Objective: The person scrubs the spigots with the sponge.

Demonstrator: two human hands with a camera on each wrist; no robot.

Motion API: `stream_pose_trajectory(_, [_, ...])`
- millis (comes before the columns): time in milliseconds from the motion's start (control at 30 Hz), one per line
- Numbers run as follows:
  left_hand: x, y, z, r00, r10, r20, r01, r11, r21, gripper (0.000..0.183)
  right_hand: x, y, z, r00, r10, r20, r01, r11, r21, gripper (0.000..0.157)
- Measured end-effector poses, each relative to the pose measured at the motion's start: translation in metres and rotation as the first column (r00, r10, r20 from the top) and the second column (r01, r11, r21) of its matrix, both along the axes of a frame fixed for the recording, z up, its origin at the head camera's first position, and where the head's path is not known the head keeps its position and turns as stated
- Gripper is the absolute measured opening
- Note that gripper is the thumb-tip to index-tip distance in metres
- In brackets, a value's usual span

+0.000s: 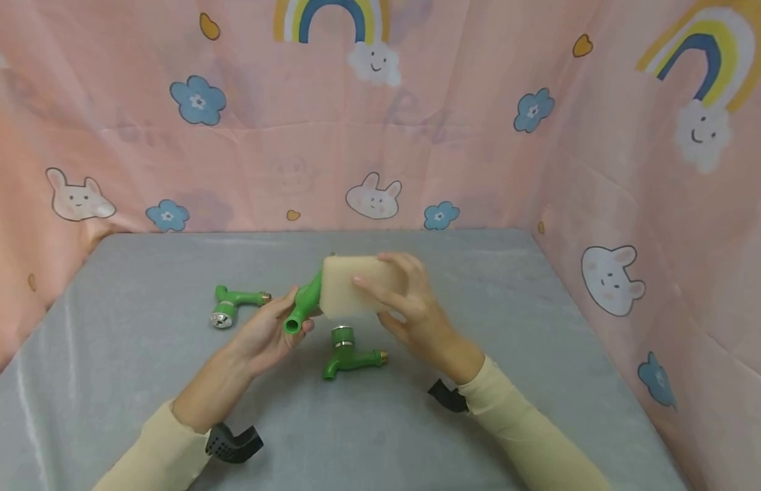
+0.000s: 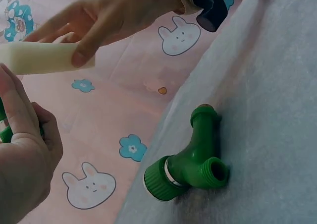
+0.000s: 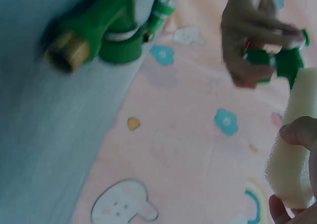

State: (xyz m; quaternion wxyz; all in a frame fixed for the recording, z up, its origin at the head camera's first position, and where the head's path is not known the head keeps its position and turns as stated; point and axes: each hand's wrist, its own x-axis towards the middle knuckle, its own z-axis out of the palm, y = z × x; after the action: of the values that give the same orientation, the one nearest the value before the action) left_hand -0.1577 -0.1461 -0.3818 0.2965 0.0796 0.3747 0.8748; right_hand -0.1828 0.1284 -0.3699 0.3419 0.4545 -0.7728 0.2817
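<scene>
My left hand (image 1: 270,337) grips a green faucet (image 1: 304,304) above the table, its open spout end facing toward me. In my right hand (image 1: 417,310) is a cream-coloured sponge (image 1: 356,286), pinched between thumb and fingers. The sponge overlaps the upper part of the held faucet in the head view. From the right wrist, the sponge's end (image 3: 299,149) lies close beside that faucet (image 3: 290,63). The left wrist view shows the sponge (image 2: 44,58) edge-on just above the left fingers, which hide most of the faucet.
Two more green faucets lie on the grey cloth-covered table (image 1: 479,436): one faucet (image 1: 352,358) in front of the hands, another faucet (image 1: 233,303) to the left. A pink printed curtain (image 1: 466,164) stands behind and at the sides. Black wrist mounts (image 1: 233,443) sit at both cuffs.
</scene>
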Motion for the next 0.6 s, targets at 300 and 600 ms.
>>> stream_pose_trajectory(300, [-0.002, 0.002, 0.000, 0.936, 0.082, -0.342, -0.212, 0.907, -0.364, 0.047, -0.014, 0.028, 0.008, 0.947, -0.052, 0.317, 0.091, 0.990, -0.108, 0.057])
stream_pose_trajectory(600, [-0.001, 0.007, 0.000, 0.555, -0.023, -0.831, -0.653, 0.608, -0.453, 0.035, -0.002, 0.030, 0.020, 0.821, -0.044, 0.569, -0.016, 0.995, 0.100, 0.054])
